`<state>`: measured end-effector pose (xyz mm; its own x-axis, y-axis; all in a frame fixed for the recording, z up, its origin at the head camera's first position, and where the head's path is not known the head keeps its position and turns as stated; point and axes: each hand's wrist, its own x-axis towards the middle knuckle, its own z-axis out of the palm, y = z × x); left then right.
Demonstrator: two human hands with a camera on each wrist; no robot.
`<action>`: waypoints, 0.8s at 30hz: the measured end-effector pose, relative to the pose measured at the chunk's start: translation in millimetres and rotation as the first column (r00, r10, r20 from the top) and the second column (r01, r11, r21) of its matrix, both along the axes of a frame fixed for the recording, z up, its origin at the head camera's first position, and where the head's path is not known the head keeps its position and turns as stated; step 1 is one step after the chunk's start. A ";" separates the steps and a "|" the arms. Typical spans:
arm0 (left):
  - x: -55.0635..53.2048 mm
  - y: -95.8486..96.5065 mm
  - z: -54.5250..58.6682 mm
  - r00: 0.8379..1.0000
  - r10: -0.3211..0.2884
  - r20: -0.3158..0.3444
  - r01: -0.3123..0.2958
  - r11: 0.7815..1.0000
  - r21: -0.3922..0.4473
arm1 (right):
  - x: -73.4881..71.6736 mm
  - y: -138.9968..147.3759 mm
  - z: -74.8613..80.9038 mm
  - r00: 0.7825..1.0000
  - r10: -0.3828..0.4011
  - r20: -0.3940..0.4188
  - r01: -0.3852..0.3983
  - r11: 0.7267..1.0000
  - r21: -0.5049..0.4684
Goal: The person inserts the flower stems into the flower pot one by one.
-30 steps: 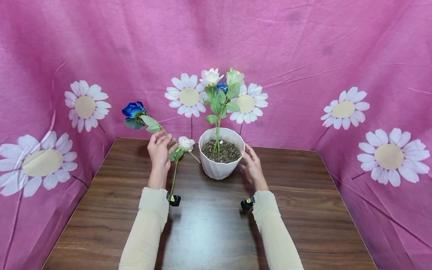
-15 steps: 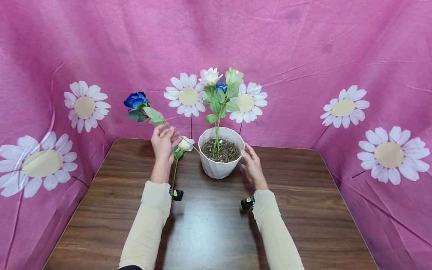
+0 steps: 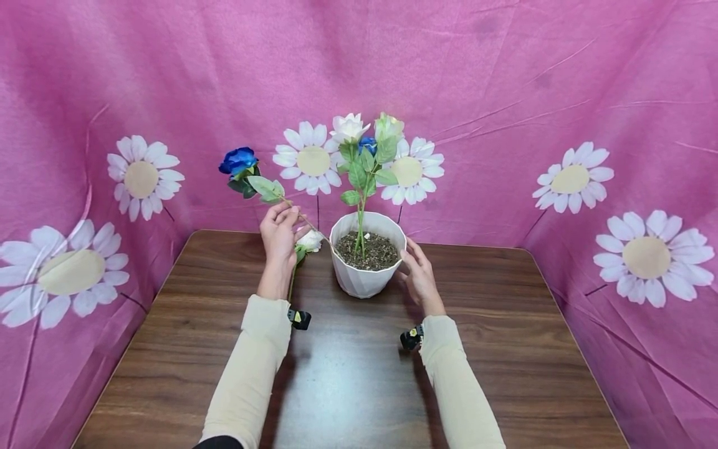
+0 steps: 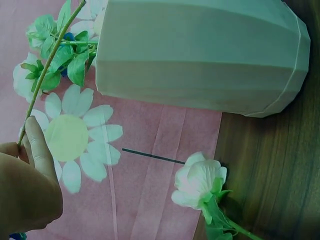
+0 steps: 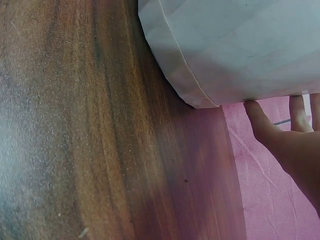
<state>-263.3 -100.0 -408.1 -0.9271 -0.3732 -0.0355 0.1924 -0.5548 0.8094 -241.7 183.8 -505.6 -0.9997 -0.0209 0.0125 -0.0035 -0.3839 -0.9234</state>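
Observation:
My left hand (image 3: 279,240) pinches the stem of a blue rose (image 3: 238,162), which leans up to the left. The lower end of that stem (image 4: 52,55) reaches over the near left rim of a white faceted flowerpot (image 3: 361,284). Inside the pot is dark soil (image 3: 381,252), where a white rose (image 3: 349,128), a pale green rose (image 3: 388,126) and a smaller blue rose (image 3: 367,145) stand upright. My right hand (image 3: 421,277) rests its fingertips against the pot's right side; the right wrist view shows the fingers (image 5: 262,122) at the wall.
Another white rose (image 4: 197,182) lies on the wooden table (image 3: 493,349) left of the pot, partly hidden behind my left hand in the head view. A pink curtain (image 3: 482,75) printed with large daisies surrounds the table's back and sides.
My left hand has moved up and to the right with the blue rose, bringing its stem's lower end over the pot's rim. The right hand and pot have stayed in place.

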 end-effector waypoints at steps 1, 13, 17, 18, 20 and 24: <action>-0.3 1.2 0.6 1.000 -0.001 -0.002 0.001 1.000 -0.005 | 0.1 0.1 -0.2 1.000 0.001 0.001 -0.001 1.000 -0.005; -2.8 14.1 4.7 0.999 -0.023 -0.045 0.020 0.997 -0.069 | -0.3 1.3 0.1 1.000 0.015 0.005 -0.015 0.999 -0.031; -4.1 18.1 2.0 0.998 -0.030 -0.051 0.024 0.994 -0.104 | -0.2 1.6 -0.2 1.000 0.017 0.008 -0.017 1.000 -0.024; -4.4 19.0 1.2 0.998 -0.032 -0.051 0.026 0.993 -0.113 | 0.1 1.5 -0.4 1.000 0.017 0.008 -0.017 0.999 -0.027; -4.5 20.8 0.5 0.998 -0.037 -0.049 0.030 0.990 -0.137 | 0.2 1.6 -0.6 1.000 0.018 0.007 -0.017 1.000 -0.021; -3.3 24.5 1.2 0.997 -0.058 -0.051 0.048 0.983 -0.179 | 0.2 1.8 -1.0 1.000 0.014 0.008 -0.014 1.000 -0.011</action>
<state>-266.6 -75.4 -406.9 -0.9443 -0.3193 0.0795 0.2144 -0.4140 0.8847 -241.4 185.6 -506.6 -0.9994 -0.0350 0.0044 0.0097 -0.3936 -0.9192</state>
